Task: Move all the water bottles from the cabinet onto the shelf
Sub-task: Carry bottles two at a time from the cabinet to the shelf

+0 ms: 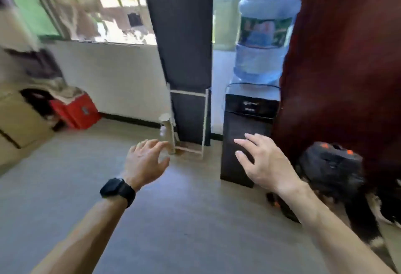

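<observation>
So left hand [145,163] and right hand [267,165] are both spread and empty, no small bottle near either, guessing fetching one's next.

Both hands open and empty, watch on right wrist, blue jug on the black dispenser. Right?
No. The head view shows the watch on the left wrist. The left hand and right hand are open and empty; the blue jug sits on the black dispenser.

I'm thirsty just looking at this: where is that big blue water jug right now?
In the head view, the blue water jug sits atop the black dispenser, right of centre, between the dark leaning panel and the dark red surface.
</observation>
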Available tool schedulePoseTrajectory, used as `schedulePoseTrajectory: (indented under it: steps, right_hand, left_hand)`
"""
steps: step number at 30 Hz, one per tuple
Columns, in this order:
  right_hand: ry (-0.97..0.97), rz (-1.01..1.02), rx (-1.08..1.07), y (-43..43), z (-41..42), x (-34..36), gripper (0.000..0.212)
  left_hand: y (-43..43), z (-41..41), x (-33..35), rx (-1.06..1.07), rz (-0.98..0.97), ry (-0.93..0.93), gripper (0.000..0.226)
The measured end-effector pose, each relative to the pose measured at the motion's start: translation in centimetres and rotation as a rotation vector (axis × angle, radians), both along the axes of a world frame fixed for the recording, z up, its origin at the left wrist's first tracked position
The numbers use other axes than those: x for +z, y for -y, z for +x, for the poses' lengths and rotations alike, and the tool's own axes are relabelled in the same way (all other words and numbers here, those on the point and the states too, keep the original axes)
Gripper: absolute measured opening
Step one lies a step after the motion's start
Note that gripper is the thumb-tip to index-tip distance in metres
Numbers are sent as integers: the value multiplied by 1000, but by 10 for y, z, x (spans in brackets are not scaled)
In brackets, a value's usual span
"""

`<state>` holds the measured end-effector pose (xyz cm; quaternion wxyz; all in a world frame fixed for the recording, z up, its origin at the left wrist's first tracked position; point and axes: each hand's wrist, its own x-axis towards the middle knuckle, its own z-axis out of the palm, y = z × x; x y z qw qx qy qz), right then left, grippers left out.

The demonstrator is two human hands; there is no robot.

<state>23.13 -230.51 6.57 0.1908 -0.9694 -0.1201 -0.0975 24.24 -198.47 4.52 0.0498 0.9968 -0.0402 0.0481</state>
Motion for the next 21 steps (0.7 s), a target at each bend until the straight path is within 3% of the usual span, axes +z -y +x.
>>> schedulePoseTrajectory:
  steps: [9, 21]
  right_hand:
    - [33, -26, 526, -387, 81, 22, 47]
    - [103, -36, 815, -669, 171, 53, 48]
  left_hand:
    - [-349, -67, 32, 589, 55, -7, 58]
    - [-569, -49, 58, 865, 105, 28, 57]
